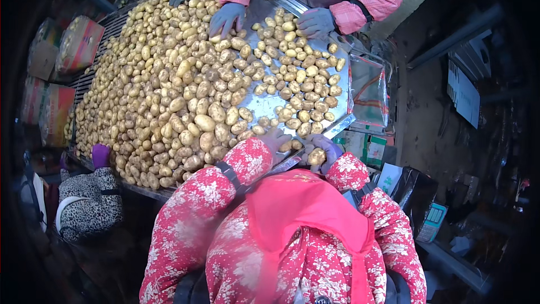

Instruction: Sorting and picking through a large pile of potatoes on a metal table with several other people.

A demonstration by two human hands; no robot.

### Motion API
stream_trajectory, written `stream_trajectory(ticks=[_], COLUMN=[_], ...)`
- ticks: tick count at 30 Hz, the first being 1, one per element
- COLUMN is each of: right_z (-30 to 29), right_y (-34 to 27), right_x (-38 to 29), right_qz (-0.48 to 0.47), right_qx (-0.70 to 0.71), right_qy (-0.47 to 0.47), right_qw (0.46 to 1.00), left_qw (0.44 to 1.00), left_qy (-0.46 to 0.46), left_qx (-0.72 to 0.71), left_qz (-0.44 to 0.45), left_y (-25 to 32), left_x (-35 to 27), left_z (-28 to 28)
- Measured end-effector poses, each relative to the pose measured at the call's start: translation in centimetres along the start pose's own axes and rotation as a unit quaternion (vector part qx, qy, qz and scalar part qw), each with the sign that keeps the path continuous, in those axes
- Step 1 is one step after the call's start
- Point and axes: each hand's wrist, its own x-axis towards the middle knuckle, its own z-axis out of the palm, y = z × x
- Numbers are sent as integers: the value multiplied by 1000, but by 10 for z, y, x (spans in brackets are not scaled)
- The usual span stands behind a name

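Observation:
Gloved, my right hand (324, 150) is at the near edge of a metal sorting table, its fingers closed around a potato (316, 156). My left hand (276, 139), in a greyish glove, lies just to the left at the same edge, beside a couple of potatoes (296, 145); whether it grips one cannot be told. Beyond both hands, loose potatoes (312, 93) lie on the bare sheet-metal surface (263, 103). To the left a large heap of potatoes (168, 88), some with soil on them, covers the table.
Across the table a co-worker's gloved hands (228, 19) touch potatoes. Other workers' gloved hands (101, 156) are at the left and far edges. A plastic-lined box (368, 90) stands at the table's right end. Cartons (80, 44) stand at the left; a black-wrapped box (413, 192) is at right.

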Motion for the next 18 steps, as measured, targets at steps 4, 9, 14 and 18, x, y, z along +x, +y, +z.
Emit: stream_trajectory(ticks=[4,9,14,18], right_z=[-7,-5,31,61], right_y=[6,-9,-37,-34], right_x=[1,-1,10,21], right_qz=[13,-34,-18,-30], right_qx=[-50,-17,-69,-220], right_qy=[59,-77,-93,-70], right_qw=[997,996,993,973], left_qw=[996,827,800,853], left_qy=[-37,-25,-1,65], left_qx=[-75,-557,-595,-517], left_qz=[23,-75,-80,15], left_y=[-14,-24,-7,-27], left_x=[13,-2,-19,-27], left_z=[-12,-31,-45,-19])
